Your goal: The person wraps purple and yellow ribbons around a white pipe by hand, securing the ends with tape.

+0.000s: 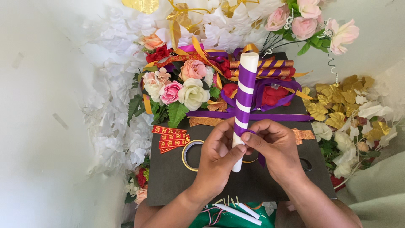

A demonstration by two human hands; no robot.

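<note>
The left hand is closed around the lower part of a white paper tube, with the thumb laid across the front of it. The right hand is pinched on a purple ribbon right against the tube, at about 3 o'clock from the left thumb, so both hands are touching at the tube. The ribbon is wound up the tube in a spiral, white gaps showing between the turns, and the tube is held roughly upright in the view, its top end pointing to 12 o'clock.

Everything is held just above a dark board that works as the desk top. At 9 o'clock from the left hand, a roll of tape is lying flat on the board, partly hidden by the hand. Just past it, toward 10 o'clock, a small stack of red-and-gold ribbon strips can be seen.

Further out at 12 o'clock, a bunch of artificial roses in pink, cream and red is piled with loops of orange and purple ribbon. Gold leaves are spread at 2 o'clock, white feathery leaves at 9 to 10 o'clock. Down at 6 o'clock, between the forearms, a couple of thin white sticks are resting.
</note>
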